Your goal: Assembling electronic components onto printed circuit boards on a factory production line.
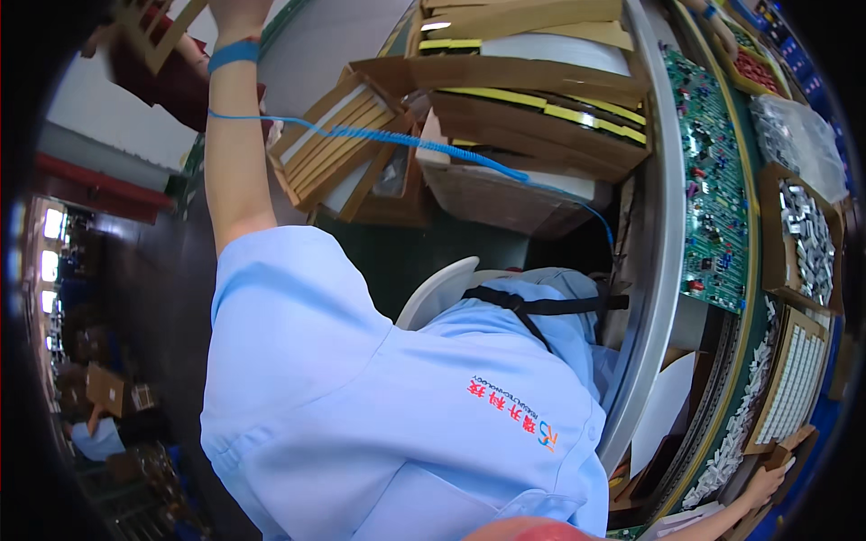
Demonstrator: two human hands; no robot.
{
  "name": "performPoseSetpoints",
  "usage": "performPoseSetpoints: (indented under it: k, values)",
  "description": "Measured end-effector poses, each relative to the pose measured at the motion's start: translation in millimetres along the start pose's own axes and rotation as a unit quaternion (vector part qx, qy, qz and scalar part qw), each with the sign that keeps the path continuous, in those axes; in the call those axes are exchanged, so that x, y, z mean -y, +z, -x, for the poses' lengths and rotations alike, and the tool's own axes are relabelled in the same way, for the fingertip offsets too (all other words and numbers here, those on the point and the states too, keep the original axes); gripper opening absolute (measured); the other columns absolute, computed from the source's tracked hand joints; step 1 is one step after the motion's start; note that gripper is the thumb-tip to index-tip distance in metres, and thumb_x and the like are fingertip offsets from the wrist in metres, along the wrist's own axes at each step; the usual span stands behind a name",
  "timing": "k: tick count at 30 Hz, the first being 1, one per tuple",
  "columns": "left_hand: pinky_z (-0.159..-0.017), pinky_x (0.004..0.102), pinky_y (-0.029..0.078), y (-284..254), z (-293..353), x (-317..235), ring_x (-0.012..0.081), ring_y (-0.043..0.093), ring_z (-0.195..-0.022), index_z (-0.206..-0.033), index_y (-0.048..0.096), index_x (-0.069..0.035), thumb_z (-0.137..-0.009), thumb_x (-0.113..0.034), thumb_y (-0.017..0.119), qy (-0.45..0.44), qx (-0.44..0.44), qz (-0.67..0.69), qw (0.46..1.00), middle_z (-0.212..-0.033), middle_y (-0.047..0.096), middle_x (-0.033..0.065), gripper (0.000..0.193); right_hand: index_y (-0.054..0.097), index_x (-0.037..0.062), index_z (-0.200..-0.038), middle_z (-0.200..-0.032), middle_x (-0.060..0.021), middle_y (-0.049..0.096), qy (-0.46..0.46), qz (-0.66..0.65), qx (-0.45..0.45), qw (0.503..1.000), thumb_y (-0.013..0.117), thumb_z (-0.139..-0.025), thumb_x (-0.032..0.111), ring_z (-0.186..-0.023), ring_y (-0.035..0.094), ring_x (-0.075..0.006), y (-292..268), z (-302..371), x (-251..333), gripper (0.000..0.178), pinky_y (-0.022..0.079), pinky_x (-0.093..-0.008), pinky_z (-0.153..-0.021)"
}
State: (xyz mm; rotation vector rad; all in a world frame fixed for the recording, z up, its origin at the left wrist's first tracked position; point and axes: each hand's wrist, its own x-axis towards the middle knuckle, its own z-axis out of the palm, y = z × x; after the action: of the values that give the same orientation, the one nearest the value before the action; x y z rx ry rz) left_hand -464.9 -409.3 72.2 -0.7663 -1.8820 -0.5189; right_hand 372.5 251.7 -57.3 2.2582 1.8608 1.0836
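My left arm, in a light blue sleeve, stretches up to the top left. A blue wristband [233, 56] sits on its wrist, with a coiled blue cord [424, 144] running from it to the right. My left hand [239, 11] is mostly cut off by the top edge, and its fingers are hidden. Close by is a slotted cardboard divider [167, 41]; whether I touch it, I cannot tell. At the lower right, my right hand [765, 487] bends its fingers at a small cardboard box [794, 446], closed around something too small to name.
Cartons with cardboard dividers [541, 117] stand ahead. Along the metal-edged bench [667, 225] lie green circuit boards [717, 180], a box of metal parts [807, 239], a tray of white pieces [789, 383] and loose white parts [735, 442]. A co-worker's hand [719, 32] shows top right.
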Motion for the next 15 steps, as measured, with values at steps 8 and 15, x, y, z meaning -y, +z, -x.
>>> performPoseSetpoints:
  k: [8, 15]
  values:
    - [-0.089, 0.0451, 0.046, 94, 218, 145, 0.0279, 0.056, -0.105, -0.125, 0.057, -0.020, -0.079, -0.006, 0.059, -0.018, 0.190, -0.419, 0.888, -0.111, 0.061, 0.0052, 0.048, 0.018, 0.0235, -0.154, -0.144, -0.0216, 0.043, -0.060, -0.053, -0.090, 0.993, 0.068, -0.085, 0.019, -0.126, 0.048, -0.0396, -21, 14, -13, 0.085, 0.041, -0.0490, -0.103]
    - [-0.094, 0.0455, 0.048, 166, 372, 109, 0.0333, 0.056, -0.116, -0.127, 0.057, -0.015, -0.080, -0.014, 0.060, -0.231, 0.453, -0.165, 0.845, -0.116, 0.064, 0.0126, 0.047, 0.025, 0.0201, -0.152, -0.144, -0.0173, 0.044, -0.017, -0.008, -0.031, 0.999, 0.066, -0.087, 0.020, -0.125, 0.049, -0.0379, -94, 47, -11, 0.077, 0.042, -0.0494, -0.101]
